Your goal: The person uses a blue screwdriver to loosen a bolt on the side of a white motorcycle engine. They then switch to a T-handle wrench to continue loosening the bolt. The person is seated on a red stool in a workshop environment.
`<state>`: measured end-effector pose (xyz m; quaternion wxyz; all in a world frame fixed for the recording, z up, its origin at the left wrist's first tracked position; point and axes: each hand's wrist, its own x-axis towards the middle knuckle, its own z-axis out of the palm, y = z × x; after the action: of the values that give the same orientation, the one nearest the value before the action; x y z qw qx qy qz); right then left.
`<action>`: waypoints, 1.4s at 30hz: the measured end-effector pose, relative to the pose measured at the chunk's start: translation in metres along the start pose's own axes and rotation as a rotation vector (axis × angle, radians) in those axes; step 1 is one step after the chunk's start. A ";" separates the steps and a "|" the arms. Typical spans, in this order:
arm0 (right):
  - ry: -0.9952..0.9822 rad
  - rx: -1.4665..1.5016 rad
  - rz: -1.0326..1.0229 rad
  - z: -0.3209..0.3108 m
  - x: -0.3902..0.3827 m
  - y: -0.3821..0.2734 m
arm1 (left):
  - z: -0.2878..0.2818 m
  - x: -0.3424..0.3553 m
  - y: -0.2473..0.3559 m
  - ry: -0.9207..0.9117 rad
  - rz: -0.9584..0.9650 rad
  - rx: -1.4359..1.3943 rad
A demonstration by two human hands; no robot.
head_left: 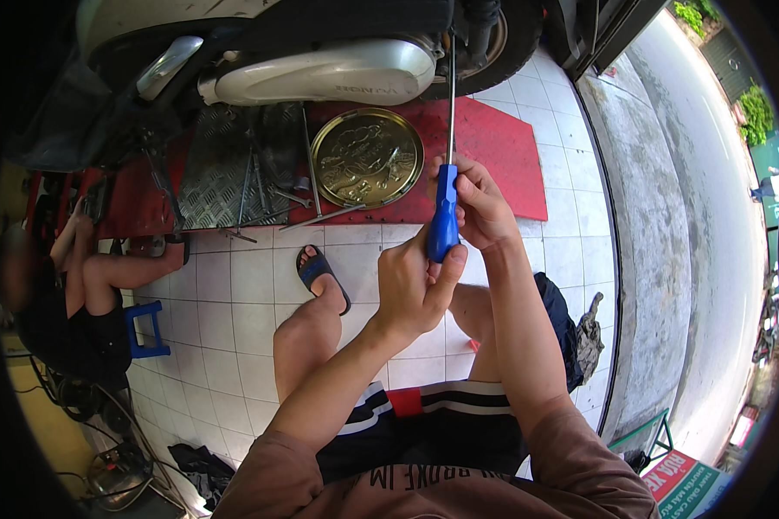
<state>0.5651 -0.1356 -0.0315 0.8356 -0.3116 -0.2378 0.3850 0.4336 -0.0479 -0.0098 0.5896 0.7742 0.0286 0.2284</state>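
- The left hand (pixel 412 287) clamps the near end of the blue screwdriver (pixel 447 182), forearm slanting rightward.
- The shaft (pixel 451 104) points far, toward the wheel (pixel 521 54).
- The right hand (pixel 487 206) curls around the handle's (pixel 444 221) far end, forearm leaning left.

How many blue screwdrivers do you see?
1: the blue screwdriver, held by the left hand and right hand, over the edge of the red platform. Others could be hidden.

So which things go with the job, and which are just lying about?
With the job:
Blue-handled screwdriver, in left hand and right hand
Motor scooter, seemingly, where its shaft points

Lying about, it seems:
Round gold-coloured tray
Metal tools
Crumpled dark fabric
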 end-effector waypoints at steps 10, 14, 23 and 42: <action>0.068 -0.113 -0.079 -0.011 0.004 0.009 | 0.001 -0.001 0.006 -0.018 0.016 0.120; -0.033 -0.011 -0.077 0.007 0.004 -0.001 | 0.003 -0.005 0.002 0.005 -0.006 0.098; -0.027 -0.041 0.003 -0.009 0.001 0.002 | -0.001 -0.001 0.003 -0.017 0.056 0.073; -0.033 -0.038 -0.059 -0.010 0.001 0.002 | -0.004 -0.002 0.007 -0.069 0.020 -0.039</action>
<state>0.5708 -0.1371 -0.0399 0.8365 -0.3139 -0.2678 0.3606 0.4286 -0.0472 -0.0028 0.6030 0.7702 -0.0041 0.2079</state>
